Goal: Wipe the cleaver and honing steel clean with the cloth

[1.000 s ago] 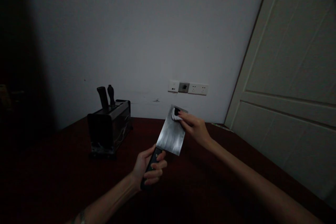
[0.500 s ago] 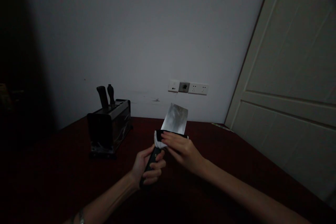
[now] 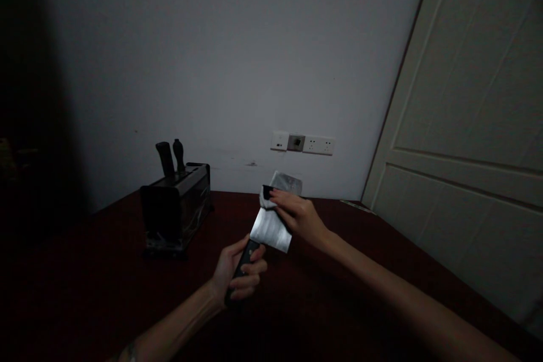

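A cleaver [image 3: 270, 229] with a broad shiny blade and a black handle is held over the table, its blade pointing up and away from me. My left hand [image 3: 240, 271] is wrapped round the handle. Against the upper part of the blade, my right hand [image 3: 302, 216] presses a black and white cloth [image 3: 266, 197]. The fingers lie across the cloth, and together they hide the middle of the blade. The far end of the blade shows beyond the cloth.
On the left of the dark red table [image 3: 339, 277] stands a black and metal knife block [image 3: 176, 203] with two black handles sticking up. Behind is a pale wall with sockets [image 3: 318, 145]. A panelled door [image 3: 462, 181] borders the right side.
My right hand and the cloth have slid up the blade, away from the handle, uncovering the lower blade. My left hand keeps its grip in nearly the same place.
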Demonstrator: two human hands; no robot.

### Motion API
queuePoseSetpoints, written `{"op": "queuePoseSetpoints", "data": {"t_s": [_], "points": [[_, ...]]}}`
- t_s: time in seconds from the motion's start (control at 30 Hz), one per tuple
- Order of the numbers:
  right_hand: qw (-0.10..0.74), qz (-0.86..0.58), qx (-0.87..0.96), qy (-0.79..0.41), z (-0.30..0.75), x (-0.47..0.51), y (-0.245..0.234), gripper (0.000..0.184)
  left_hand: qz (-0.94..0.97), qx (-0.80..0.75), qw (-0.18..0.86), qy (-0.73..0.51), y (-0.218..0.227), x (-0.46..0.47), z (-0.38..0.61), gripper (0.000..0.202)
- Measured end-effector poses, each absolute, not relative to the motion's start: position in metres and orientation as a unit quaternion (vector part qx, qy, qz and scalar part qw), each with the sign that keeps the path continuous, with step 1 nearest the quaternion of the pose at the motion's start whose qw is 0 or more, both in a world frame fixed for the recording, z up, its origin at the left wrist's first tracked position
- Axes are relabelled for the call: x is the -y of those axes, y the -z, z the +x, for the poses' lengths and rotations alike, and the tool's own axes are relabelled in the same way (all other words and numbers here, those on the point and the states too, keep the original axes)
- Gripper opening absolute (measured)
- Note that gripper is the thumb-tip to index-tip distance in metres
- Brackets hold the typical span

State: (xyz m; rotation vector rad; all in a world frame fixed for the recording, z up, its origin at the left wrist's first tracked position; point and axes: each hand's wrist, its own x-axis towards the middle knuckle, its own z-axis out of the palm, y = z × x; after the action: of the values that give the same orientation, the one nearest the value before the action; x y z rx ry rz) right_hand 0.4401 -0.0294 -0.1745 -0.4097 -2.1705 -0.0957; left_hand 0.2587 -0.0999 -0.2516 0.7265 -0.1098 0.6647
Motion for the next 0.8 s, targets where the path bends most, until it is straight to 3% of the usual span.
{"op": "queuePoseSetpoints", "data": {"t_s": [0.17,0.4,0.6,0.8], "points": [[0.368,-0.084,0.926,-0.003,0.433,0.066,0.200,0.034,0.343,0.042,0.876,-0.338,0.254,0.097,0.256,0.036],[0.440,-0.142,0.887,0.013,0.434,0.040,0.183,0.027,0.334,0.047,0.880,-0.335,0.251,0.099,0.257,0.036],[0.381,-0.096,0.920,-0.006,0.425,0.063,0.199,0.032,0.342,0.053,0.868,-0.355,0.252,0.096,0.257,0.031],[0.422,-0.139,0.896,0.002,0.419,0.040,0.187,0.027,0.341,0.040,0.875,-0.342,0.251,0.099,0.261,0.032]]}}
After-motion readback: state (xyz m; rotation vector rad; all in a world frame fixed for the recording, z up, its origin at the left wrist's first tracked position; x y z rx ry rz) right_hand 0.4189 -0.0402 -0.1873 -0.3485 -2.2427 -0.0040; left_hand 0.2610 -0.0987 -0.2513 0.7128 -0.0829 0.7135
